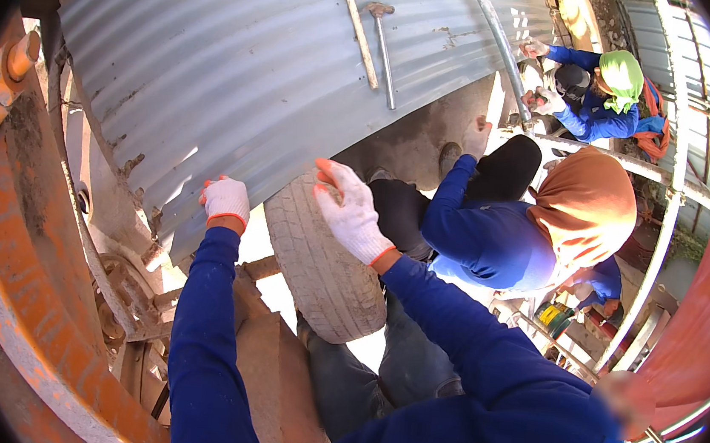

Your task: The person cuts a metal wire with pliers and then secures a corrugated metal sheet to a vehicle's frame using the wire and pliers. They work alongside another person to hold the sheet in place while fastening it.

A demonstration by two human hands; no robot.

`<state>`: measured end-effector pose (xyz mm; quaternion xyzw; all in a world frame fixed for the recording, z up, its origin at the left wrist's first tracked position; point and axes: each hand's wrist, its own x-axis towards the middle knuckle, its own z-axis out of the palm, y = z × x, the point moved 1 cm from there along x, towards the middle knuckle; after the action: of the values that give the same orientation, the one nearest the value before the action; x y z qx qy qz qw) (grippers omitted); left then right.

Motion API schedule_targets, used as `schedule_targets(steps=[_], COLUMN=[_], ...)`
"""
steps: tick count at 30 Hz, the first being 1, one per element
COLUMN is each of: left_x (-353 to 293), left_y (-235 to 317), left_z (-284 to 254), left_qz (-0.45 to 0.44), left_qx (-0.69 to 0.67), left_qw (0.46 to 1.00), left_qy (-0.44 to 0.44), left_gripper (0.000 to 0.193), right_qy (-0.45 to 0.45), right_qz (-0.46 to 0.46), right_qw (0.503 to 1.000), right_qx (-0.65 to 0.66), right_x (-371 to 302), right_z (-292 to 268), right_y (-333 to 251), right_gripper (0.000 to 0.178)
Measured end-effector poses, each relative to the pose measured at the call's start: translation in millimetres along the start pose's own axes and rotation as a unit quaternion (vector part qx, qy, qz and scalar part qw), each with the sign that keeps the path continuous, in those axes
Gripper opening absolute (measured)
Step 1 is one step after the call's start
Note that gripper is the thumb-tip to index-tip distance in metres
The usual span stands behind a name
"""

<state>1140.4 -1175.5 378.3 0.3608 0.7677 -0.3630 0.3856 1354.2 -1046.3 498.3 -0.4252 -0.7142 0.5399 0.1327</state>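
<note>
A large grey corrugated metal sheet slopes across the upper left. At its near edge is my left hand, in a white glove with orange fingertips. Its fingers are curled over the sheet, and whatever they may hold is hidden. My right hand, gloved the same way, is raised above a worn, dusty tire with fingers apart and nothing in them. Farther up on the sheet lie a hammer with a metal handle and a wooden stick.
Close on my right sits a co-worker in an orange head cover; another in a green head cover is beyond, beside a metal pipe. An orange metal frame curves along the left. Scaffold poles stand at the right.
</note>
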Motion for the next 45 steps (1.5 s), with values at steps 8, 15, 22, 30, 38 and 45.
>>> schedule_targets(steps=[8, 15, 22, 30, 38, 45], left_x=[-37, -48, -25, -10, 6, 5], left_y=[-13, -102, -226, -210, -230, -236], left_z=[1, 44, 94, 95, 126, 120], left_qz=[-0.024, -0.092, -0.19, -0.076, -0.092, -0.114], left_qx=[-0.126, -0.449, -0.621, -0.715, -0.817, -0.829], left_qw=[0.973, 0.811, 0.716, 0.657, 0.529, 0.524], left_qy=[0.191, 0.364, 0.257, 0.225, 0.211, 0.16], left_gripper=[0.043, 0.035, 0.033, 0.03, 0.023, 0.021], right_qy=[-0.057, -0.337, -0.308, -0.336, -0.32, -0.344], right_qz=[-0.058, -0.288, -0.322, -0.395, -0.489, -0.455], right_qw=[0.952, 0.718, 0.755, 0.752, 0.708, 0.727], right_qx=[-0.297, -0.536, -0.481, -0.408, -0.397, -0.383], right_x=[36, 48, 47, 55, 42, 36], right_z=[6, 183, 207, 201, 218, 222], right_y=[20, -3, 25, 31, 27, 37], right_gripper=[0.075, 0.082, 0.067, 0.057, 0.052, 0.052])
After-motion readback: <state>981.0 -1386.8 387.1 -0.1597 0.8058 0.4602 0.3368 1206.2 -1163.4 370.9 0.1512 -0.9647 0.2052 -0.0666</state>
